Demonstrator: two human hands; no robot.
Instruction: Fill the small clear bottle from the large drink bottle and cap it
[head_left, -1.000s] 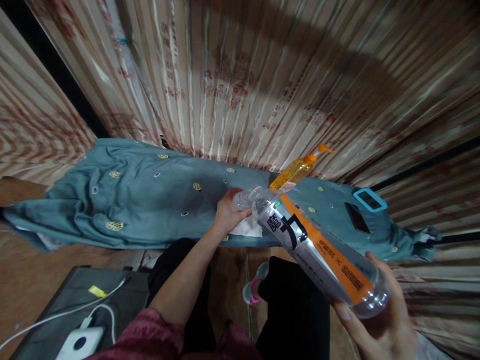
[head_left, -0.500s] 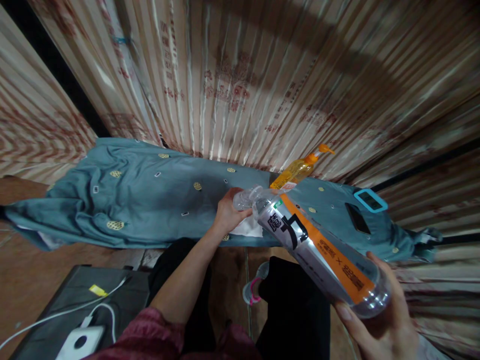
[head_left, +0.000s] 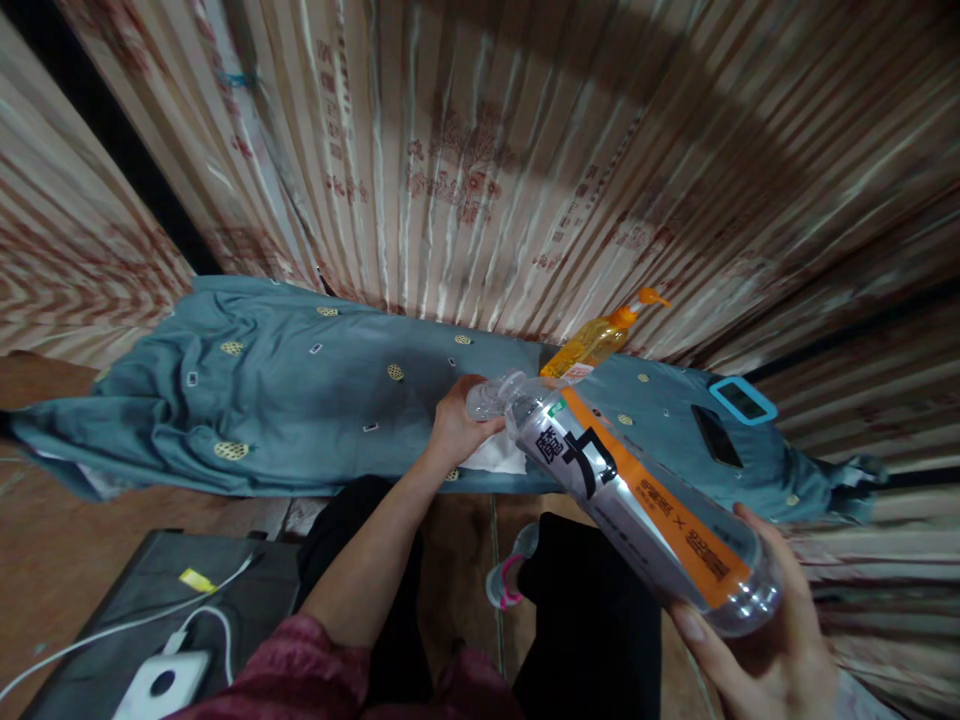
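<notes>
My right hand point(head_left: 757, 640) grips the tilted clear bottle point(head_left: 637, 500) by its base; my left hand point(head_left: 456, 428) presses a white tissue point(head_left: 495, 457) under its mouth on the cloth-covered worktop point(head_left: 300, 400).

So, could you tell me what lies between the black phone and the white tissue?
In the head view, the tilted clear bottle crosses between phone and tissue.

The person is wearing a dark red sleeve point(head_left: 300, 665) pushed up the left arm. They are wearing black trousers point(head_left: 592, 620). Both hands are showing bare.
</notes>
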